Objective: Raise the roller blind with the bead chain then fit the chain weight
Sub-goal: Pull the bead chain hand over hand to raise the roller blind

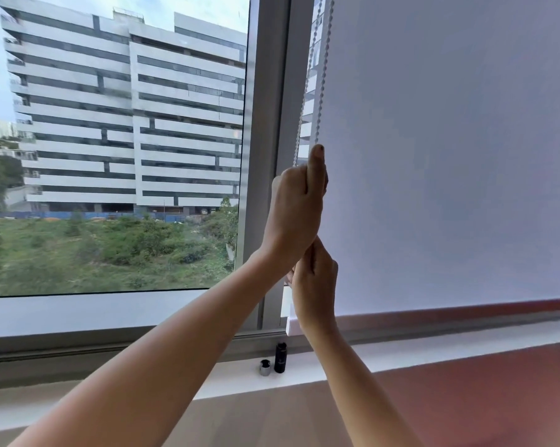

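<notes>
A white roller blind [449, 150] covers the right window pane, its bottom bar [465, 304] hanging just above the sill. Two strands of white bead chain [323, 69] run down along the blind's left edge. My left hand [296, 208] is closed around the chain at mid height, thumb pointing up. Directly below it, my right hand [314, 285] grips the chain too. A black cylinder [280, 357] and a small silver-and-black cap [265, 367] stand on the sill under my hands. A white block [290, 317] shows beside my right wrist.
The grey window frame post [272, 124] stands just left of the chain. The left pane [110, 140] is uncovered, with a large building and greenery outside. A white sill [433, 353] runs along the bottom, and a pale floor lies below it.
</notes>
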Demonstrator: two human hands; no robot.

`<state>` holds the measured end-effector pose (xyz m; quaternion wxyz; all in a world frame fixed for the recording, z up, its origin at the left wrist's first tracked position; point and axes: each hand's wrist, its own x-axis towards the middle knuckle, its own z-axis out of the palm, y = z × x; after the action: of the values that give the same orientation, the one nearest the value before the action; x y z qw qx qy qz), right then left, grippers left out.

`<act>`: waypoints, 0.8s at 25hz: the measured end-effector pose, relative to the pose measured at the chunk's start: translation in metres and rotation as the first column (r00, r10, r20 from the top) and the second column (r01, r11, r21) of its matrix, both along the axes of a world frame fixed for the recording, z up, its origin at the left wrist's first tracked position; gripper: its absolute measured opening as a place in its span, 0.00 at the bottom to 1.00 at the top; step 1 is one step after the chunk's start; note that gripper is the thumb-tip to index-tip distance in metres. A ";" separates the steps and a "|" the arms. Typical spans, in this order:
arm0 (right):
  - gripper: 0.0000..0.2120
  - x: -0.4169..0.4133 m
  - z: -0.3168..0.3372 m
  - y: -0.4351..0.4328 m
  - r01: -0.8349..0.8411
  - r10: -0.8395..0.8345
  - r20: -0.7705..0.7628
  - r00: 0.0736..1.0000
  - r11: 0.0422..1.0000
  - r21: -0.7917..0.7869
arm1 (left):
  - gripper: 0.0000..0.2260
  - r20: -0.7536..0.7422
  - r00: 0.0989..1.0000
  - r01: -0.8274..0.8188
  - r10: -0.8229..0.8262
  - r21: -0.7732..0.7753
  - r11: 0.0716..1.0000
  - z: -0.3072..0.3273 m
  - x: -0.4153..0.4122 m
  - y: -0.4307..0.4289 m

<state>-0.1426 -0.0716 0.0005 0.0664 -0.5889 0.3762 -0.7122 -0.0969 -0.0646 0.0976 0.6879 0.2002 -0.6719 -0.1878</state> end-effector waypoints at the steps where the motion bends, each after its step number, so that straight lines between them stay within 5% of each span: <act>1: 0.14 -0.001 0.002 0.001 0.015 -0.014 0.018 1.000 1.000 -0.013 | 0.25 0.001 1.000 -0.002 0.002 -0.009 1.000 0.000 0.000 -0.001; 6: 0.17 -0.008 0.022 0.004 0.119 -0.114 0.109 0.987 0.992 -0.042 | 0.25 0.035 0.998 -0.055 0.056 -0.027 0.998 -0.025 0.004 -0.006; 12: 0.16 -0.018 0.052 0.009 0.060 -0.047 0.148 0.988 0.995 -0.082 | 0.25 0.128 0.988 -0.099 0.090 0.068 0.993 -0.090 0.009 -0.010; 20: 0.13 -0.006 0.120 0.025 -0.382 0.383 0.158 0.910 0.923 -0.041 | 0.24 0.186 0.976 -0.138 0.115 0.116 0.984 -0.136 0.012 -0.005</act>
<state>-0.1489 -0.0466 0.1200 0.2324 -0.5910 0.2437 -0.7330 -0.0850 -0.0701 -0.0382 0.6211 0.3025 -0.7033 -0.1673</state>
